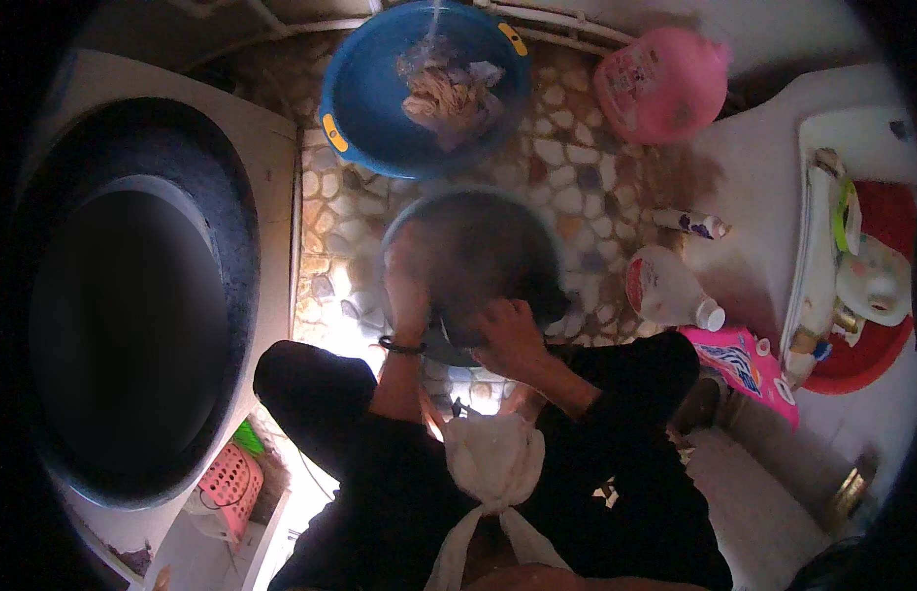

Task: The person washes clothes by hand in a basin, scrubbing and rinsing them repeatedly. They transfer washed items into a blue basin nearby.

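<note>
A round basin (469,193) stands on the floor between my knees, with a dark cloth (495,251) bunched inside it. My right hand (512,336) is closed on the near part of the dark cloth, its fingers bent into the fabric. Along the basin's left side lies my left hand (410,277), with a dark band on its wrist; its fingers are blurred and dim, so their grip cannot be told. Beyond, a blue tub (362,96) with yellow handles holds beige and pale wet cloth (451,96), with water running down into it.
A front-loading washing machine (270,140) stands at left. At right are a pink jug (662,85), a tube (691,221), a clear plastic bottle (669,288) with a white cap, a bright pink detergent bag (746,369) and a red basin (868,369). White pipes (562,26) run along the far wall.
</note>
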Motion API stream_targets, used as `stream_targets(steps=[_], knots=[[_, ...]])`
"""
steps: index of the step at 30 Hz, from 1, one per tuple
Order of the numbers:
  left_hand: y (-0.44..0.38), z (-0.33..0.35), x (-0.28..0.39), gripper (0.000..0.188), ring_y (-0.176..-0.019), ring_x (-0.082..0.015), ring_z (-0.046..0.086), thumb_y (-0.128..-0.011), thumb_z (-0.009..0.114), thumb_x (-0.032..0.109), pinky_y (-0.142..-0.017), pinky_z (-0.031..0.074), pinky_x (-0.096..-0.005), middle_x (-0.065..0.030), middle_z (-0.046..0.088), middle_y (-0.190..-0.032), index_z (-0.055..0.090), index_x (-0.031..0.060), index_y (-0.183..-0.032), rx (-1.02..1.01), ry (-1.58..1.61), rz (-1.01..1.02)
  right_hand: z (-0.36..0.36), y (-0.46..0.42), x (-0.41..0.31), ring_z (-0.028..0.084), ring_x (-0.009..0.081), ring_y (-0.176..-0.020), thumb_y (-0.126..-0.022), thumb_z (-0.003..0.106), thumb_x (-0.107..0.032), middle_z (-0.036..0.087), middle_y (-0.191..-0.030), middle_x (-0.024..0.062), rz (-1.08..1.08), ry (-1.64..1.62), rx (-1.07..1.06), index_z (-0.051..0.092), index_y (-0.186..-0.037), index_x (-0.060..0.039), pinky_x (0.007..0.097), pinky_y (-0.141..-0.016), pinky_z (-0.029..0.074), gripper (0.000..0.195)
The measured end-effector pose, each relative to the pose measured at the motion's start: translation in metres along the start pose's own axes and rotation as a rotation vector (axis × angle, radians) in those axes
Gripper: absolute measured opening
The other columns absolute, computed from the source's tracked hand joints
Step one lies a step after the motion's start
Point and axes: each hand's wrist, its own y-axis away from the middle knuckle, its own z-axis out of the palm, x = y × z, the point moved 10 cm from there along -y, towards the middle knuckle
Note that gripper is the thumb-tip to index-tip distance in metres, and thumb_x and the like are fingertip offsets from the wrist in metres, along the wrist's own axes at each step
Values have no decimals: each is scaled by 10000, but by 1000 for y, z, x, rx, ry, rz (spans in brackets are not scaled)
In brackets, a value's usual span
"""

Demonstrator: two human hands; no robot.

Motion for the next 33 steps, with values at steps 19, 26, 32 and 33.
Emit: stream_targets(steps=[19, 26, 32, 33], knots=[[15, 117, -166, 398, -1116, -413, 519, -921, 551, 380, -929, 425, -510, -208, 541, -1201, 580, 71, -1171, -430, -521, -31, 105, -203, 129, 647, 359, -979, -776, 629, -345, 678, -1043, 175, 145, 110, 177, 659, -1091, -77, 483, -848, 504, 415], [8, 43, -86, 367, -1063, -409, 531, -918, 562, 362, -895, 430, -515, -208, 544, -1150, 578, 54, -1118, -113, -204, -270, -9, -147, 79, 669, 372, -813, -727, 705, -383, 681, -934, 192, 308, -93, 67, 640, -1139, -72, 463, -751, 534, 520], [19, -9, 23, 380, -1026, -383, 542, -847, 662, 301, -916, 427, -468, -186, 598, -1038, 606, 64, -1139, 252, -397, -32, -23, -21, 15, 526, 376, -1128, -651, 787, -398, 555, -1212, 190, -70, 74, 135, 587, -1246, -90, 510, -972, 407, 700], [27, 11, 12, 411, -1031, -384, 543, -847, 657, 311, -921, 425, -469, -188, 593, -1062, 596, 54, -1162, 159, -402, -20, -14, -11, 25, 489, 377, -1172, -653, 790, -404, 520, -1265, 188, -95, -8, 121, 566, -1278, -101, 517, -995, 381, 729]])
